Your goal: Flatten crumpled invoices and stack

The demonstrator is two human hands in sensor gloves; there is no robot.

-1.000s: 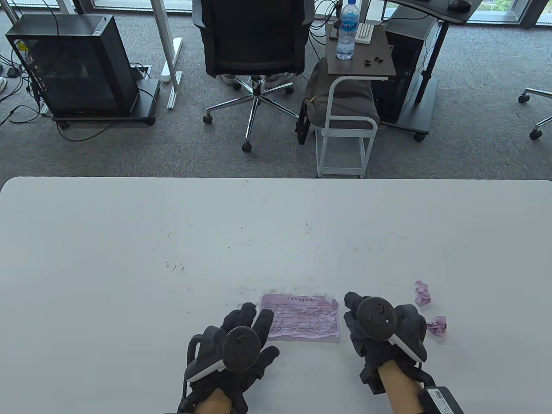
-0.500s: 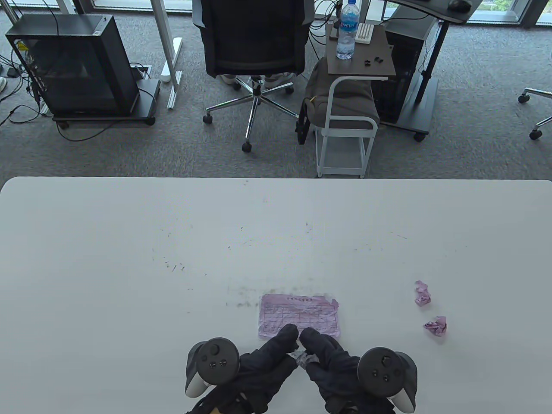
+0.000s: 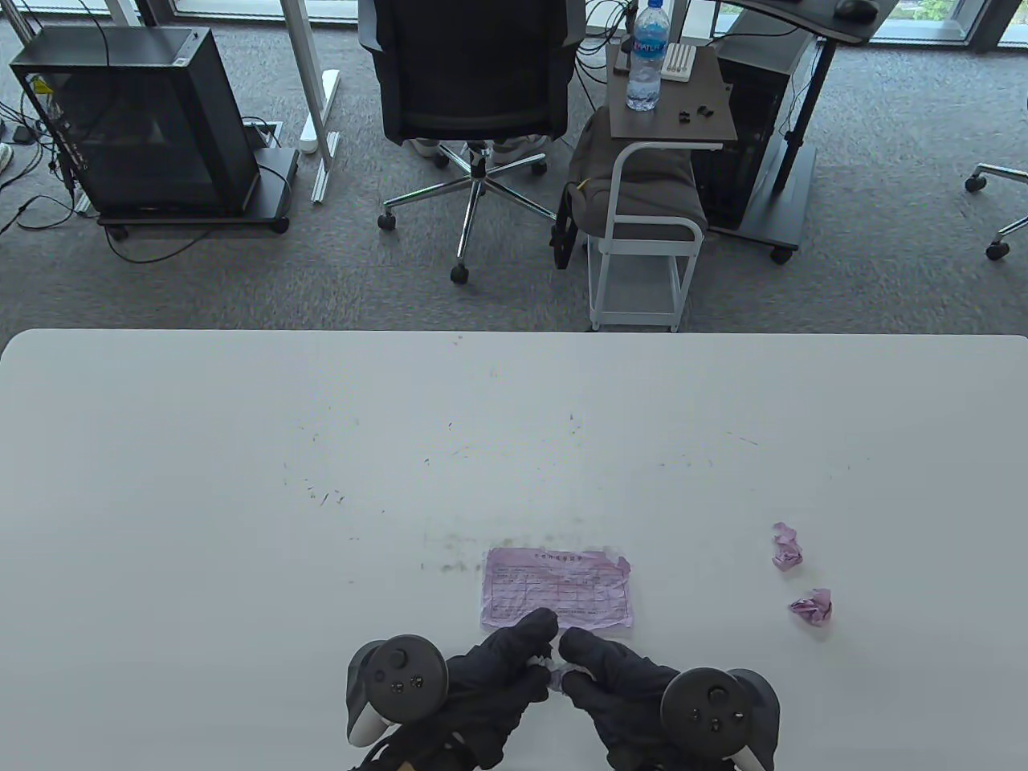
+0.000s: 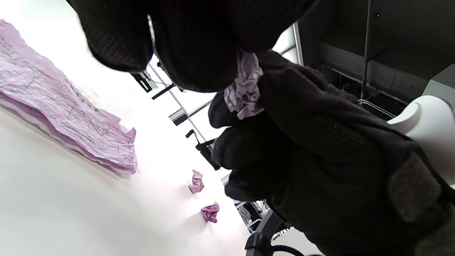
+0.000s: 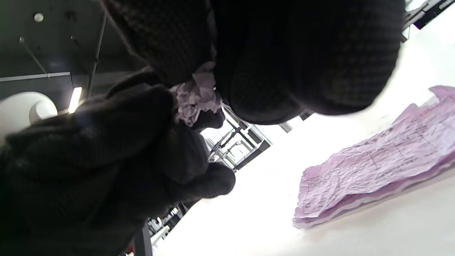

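You are holding a crumpled invoice (image 3: 554,668) between both hands at the near edge of the counter (image 3: 241,482), just in front of you. Your left hand (image 3: 490,683) and your right hand (image 3: 610,687) are meeting fingertip to fingertip, each pinching one side of the small pale purple wad. The wrist views show it squeezed between the gloved fingers and lifted off the counter surface. Holding it from two sides like this is what lets you pull the folds apart, so the next step in your work is probably teasing it open, not pressing it down.

Just beyond your fingertips, the flattened invoices (image 3: 556,589) are lying face up on the counter. The right wrist view shows more than one sheet there, with layered edges, so this is serving as your stack. You are keeping it close and central, probably so that the next opened sheet can be laid on it with a short reach.

Two more crumpled balls are waiting to the right, well apart from the stack: the far ball (image 3: 787,548) and the near ball (image 3: 812,605). They are sitting near your right hand's side, probably so that hand can fetch them.

Thin paper like this may tear if you are pulling too hard at a tight fold; the stack's far right corner already looks ragged.
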